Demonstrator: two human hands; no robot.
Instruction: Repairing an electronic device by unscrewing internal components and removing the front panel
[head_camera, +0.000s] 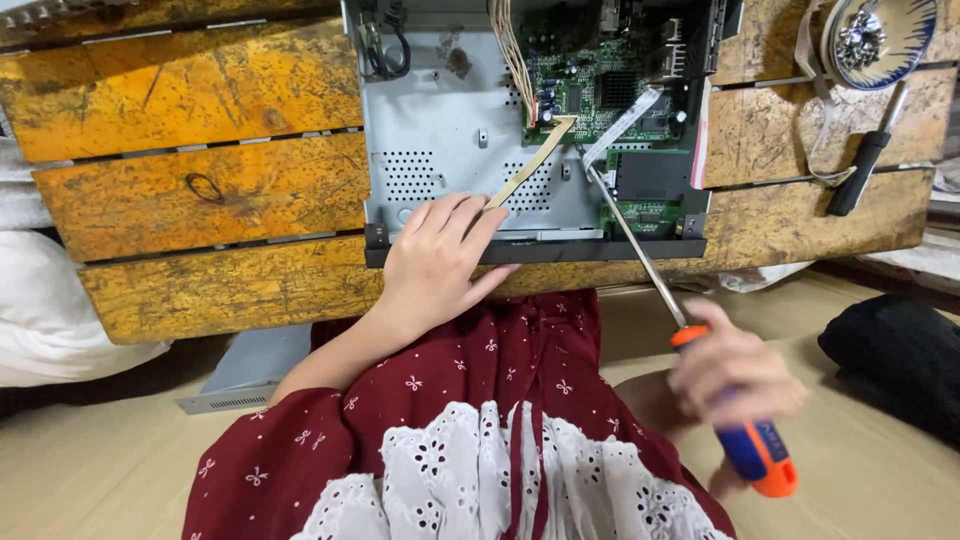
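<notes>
My left hand (440, 262) lies flat, fingers together, on the front edge of the opened metal chassis (440, 130) resting on the wooden surface (200, 190). My right hand (735, 375), at 4 o'clock, is closed around the orange-and-blue screwdriver (700, 360); its tip appears to reach the green circuit board (590, 85), though blur obscures contact. A black screwdriver (865, 160) lies at 2 o'clock.

Your right hand (735, 375) blurs on the screwdriver (690, 350) under even, soft light, wide-angle edges bending outward.
</notes>
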